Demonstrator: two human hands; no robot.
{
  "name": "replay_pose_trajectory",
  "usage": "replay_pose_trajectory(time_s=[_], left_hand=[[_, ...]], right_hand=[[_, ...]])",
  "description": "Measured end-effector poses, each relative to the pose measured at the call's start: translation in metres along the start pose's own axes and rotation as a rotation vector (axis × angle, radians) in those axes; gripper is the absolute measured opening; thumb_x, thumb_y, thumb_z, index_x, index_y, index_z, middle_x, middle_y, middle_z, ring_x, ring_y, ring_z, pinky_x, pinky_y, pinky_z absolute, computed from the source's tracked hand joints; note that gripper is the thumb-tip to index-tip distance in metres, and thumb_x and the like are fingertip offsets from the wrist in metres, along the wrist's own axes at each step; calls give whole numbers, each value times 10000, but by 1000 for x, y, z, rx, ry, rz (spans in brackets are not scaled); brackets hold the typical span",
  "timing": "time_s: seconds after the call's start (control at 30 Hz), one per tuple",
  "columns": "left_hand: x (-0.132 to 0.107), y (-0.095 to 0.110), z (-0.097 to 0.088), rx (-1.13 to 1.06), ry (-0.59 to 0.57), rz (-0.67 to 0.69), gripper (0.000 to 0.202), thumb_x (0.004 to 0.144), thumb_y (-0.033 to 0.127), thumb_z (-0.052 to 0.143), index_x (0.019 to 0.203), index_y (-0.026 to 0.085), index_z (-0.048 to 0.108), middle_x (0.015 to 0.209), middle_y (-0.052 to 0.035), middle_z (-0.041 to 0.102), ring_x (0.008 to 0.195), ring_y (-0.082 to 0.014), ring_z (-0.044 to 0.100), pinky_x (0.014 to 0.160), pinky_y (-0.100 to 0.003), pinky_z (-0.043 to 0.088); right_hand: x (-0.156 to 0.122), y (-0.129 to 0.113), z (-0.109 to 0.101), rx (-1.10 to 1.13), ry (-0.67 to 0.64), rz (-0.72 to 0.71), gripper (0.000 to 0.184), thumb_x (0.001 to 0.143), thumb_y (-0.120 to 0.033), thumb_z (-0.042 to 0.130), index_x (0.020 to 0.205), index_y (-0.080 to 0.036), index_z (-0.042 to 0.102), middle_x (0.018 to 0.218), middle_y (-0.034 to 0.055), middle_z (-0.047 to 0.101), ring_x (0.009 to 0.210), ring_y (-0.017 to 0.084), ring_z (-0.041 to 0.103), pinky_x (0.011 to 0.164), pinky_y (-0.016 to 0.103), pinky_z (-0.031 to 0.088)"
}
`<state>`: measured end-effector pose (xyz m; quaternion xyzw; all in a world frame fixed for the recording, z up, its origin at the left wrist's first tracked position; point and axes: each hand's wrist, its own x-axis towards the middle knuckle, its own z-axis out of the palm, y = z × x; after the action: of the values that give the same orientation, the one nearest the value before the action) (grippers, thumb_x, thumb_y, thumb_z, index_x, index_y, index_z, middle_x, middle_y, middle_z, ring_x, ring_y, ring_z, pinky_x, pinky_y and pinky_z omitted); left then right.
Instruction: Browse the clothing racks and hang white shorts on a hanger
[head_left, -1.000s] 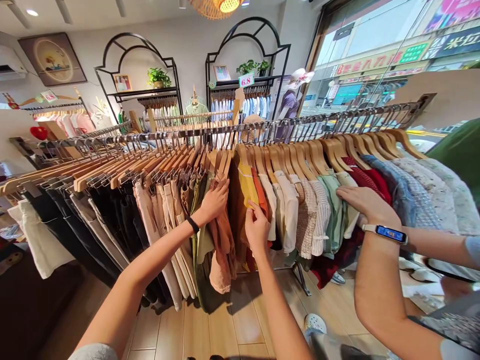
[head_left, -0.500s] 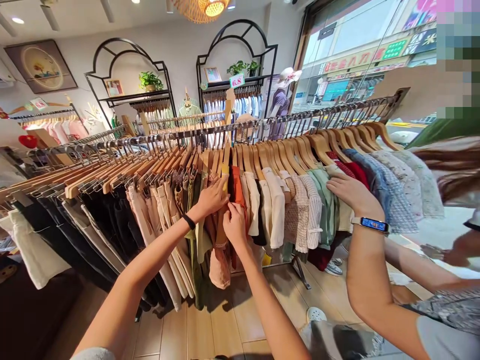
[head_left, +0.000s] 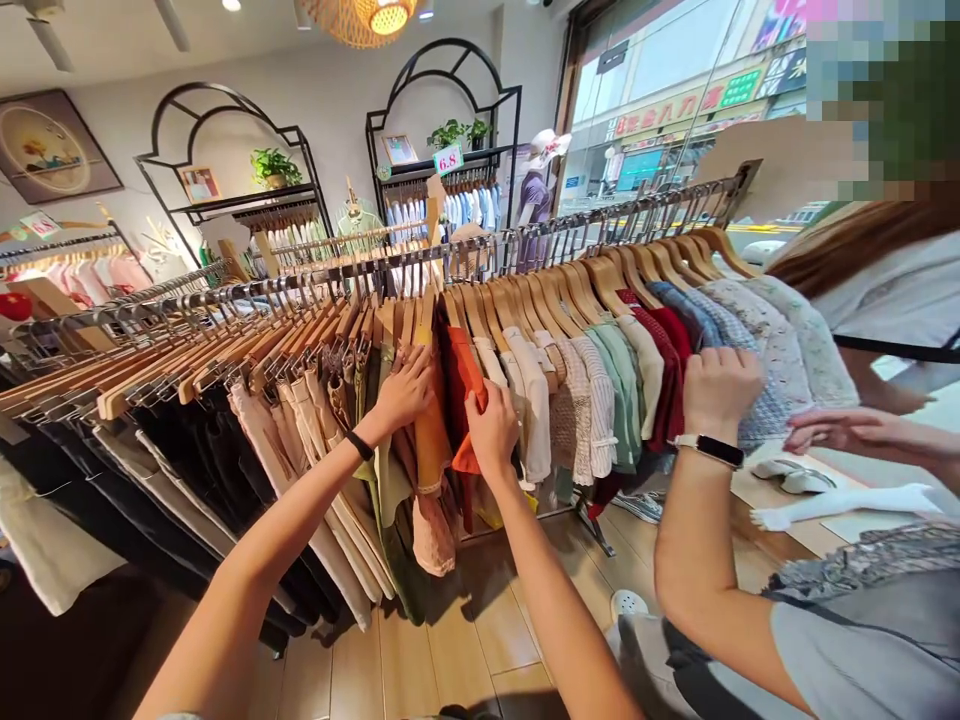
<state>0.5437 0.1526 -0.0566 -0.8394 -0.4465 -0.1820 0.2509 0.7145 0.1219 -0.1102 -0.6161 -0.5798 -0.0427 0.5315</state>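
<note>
A long metal clothes rail (head_left: 525, 235) carries many garments on wooden hangers. My left hand (head_left: 405, 388), with a black band at the wrist, lies with fingers spread flat against a mustard-brown garment (head_left: 431, 440), holding the left batch back. My right hand (head_left: 491, 425) is closed in a pinch on the edge of an orange-red garment (head_left: 459, 385) just to the right. Between the two hands a narrow gap opens in the row. Cream and white tops (head_left: 529, 400) hang right of my right hand.
Another person stands at my right; a hand with a smartwatch (head_left: 720, 385) grips the dark red and blue garments (head_left: 675, 350). Black and beige trousers (head_left: 225, 440) fill the rail's left. Wall racks, a mannequin (head_left: 534, 195) and a shop window stand behind. Wooden floor lies below.
My right hand has gone from the yellow garment, now pushed left, to the orange-red one. The view has shifted right. The other person's hand has closed on the garments further right.
</note>
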Motion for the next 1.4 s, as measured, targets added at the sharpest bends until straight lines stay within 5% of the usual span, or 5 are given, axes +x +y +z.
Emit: replay_pose_trajectory(time_s=[0.37, 0.7, 0.93, 1.13, 1.4], left_hand=[[-1, -3, -3, -62, 12, 34, 330, 930, 219, 446, 1200, 122, 608, 1569, -163, 338, 1490, -264, 249, 1229, -461, 271], [17, 19, -1, -206, 22, 67, 541, 1023, 381, 295, 1481, 99, 359, 1535, -190, 385, 1473, -246, 294, 1197, -422, 315], [18, 22, -4, -65, 65, -13, 428, 990, 421, 399, 1287, 182, 594, 1489, -173, 446, 1410, -316, 392, 1138, -492, 370], [17, 18, 1, -6, 8, 67, 316, 914, 202, 452, 1145, 90, 636, 1519, -146, 431, 1476, -273, 284, 1231, -507, 230], [16, 15, 3, -50, -8, 41, 515, 951, 231, 399, 1435, 60, 434, 1522, -142, 430, 1457, -227, 328, 1237, -460, 218]], right_hand=[[3, 3, -5, 0, 22, -11, 366, 908, -294, 485, 1195, -130, 643, 1066, 133, 648, 919, 245, 603, 756, 333, 479], [8, -5, 1, 87, -155, -148, 409, 927, -275, 469, 1267, -103, 617, 1096, 155, 656, 981, 264, 602, 872, 390, 507], [-4, -2, 1, 87, -155, -334, 340, 933, -244, 446, 1098, -127, 719, 1240, 170, 575, 1176, 299, 499, 1044, 484, 443], [3, 18, 1, 109, -34, -146, 467, 917, -151, 346, 1308, -100, 597, 1387, 168, 520, 1292, 255, 485, 1103, 447, 418], [-5, 18, 7, -37, -85, -99, 435, 949, -267, 378, 1274, -87, 605, 1320, 196, 574, 1288, 313, 463, 1093, 551, 349]])
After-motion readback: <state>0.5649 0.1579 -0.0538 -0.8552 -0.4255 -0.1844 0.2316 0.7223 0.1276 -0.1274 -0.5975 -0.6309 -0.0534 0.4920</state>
